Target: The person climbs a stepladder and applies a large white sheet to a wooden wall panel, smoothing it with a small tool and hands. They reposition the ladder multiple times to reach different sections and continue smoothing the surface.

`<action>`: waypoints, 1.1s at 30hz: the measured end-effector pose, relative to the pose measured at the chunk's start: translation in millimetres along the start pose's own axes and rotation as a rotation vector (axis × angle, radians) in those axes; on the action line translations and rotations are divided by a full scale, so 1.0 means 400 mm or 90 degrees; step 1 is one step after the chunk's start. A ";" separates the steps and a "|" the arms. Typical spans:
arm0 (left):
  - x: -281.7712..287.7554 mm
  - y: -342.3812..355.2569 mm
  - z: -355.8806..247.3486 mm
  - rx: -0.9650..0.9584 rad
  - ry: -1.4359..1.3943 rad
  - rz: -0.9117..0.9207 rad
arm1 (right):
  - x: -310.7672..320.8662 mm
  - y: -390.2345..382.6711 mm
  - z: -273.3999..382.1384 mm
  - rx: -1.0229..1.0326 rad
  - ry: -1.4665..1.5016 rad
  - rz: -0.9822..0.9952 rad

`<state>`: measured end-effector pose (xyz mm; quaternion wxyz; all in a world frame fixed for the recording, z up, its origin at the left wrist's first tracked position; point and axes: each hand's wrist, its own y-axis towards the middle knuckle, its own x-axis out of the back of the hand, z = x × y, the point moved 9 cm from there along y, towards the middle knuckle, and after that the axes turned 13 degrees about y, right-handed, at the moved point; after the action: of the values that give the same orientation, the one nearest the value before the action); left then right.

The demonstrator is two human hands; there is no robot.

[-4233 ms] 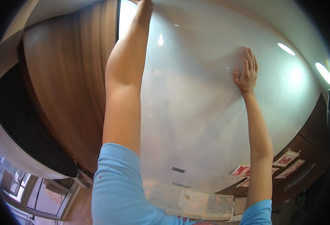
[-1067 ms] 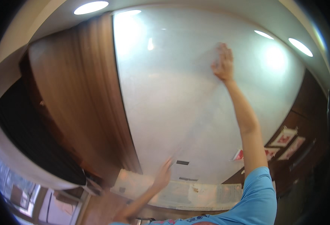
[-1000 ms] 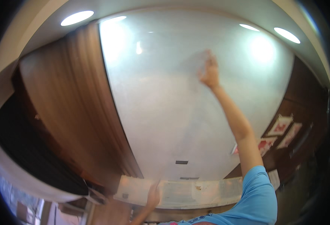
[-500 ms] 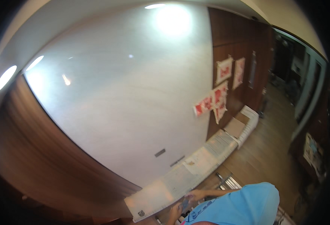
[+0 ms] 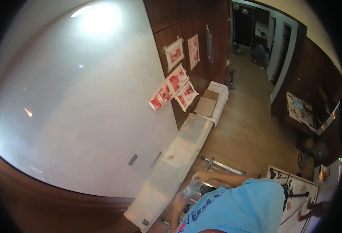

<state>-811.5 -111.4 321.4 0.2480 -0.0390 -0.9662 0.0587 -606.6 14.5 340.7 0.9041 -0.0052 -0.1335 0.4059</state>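
Note:
In front of my light blue shirt (image 5: 241,206) both hands are close together over a small grey-blue, partly see-through thing (image 5: 192,188), smeared by motion, whose kind I cannot make out. My right hand (image 5: 200,177) grips its upper end with closed fingers. At its lower end, my left hand (image 5: 180,199) has its fingers curled against it. Just beyond the hands runs a long low ledge (image 5: 159,182) covered with pale sheeting, with a dark mark at its near corner. Silver metal bars (image 5: 225,167) of a frame show beside my right forearm.
A large pale wall panel (image 5: 93,116) stands ahead, with red-and-white sheets (image 5: 177,79) taped on dark wood to its right. Cardboard (image 5: 205,106) lies on the ledge's far end. At right are a table with tools (image 5: 293,190) and a fan (image 5: 302,159). Wooden floor (image 5: 244,105) leads to a doorway.
My view has swung to the right, so the wall and ledge sit further left and the tool table shows. Both hands stay at the grey-blue thing, which now shows more.

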 end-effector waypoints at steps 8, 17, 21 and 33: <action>0.197 -0.295 0.459 0.248 0.719 0.053 | 0.343 -0.698 -0.606 -0.361 0.773 -0.844; 0.181 -0.711 0.589 0.676 0.311 -0.042 | 0.346 -1.046 -0.673 -0.703 0.501 -0.663; -0.025 -0.834 0.576 0.762 0.115 -0.074 | 0.296 -1.010 -0.734 -0.692 0.778 -0.649; -0.314 -0.941 0.277 0.774 0.282 0.016 | 0.237 -1.004 -0.867 -0.775 0.026 -0.629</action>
<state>-772.8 -507.6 215.4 0.4184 0.0860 -0.6862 0.5888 -166.9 -150.7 76.2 0.8203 -0.4473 -0.3026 -0.1885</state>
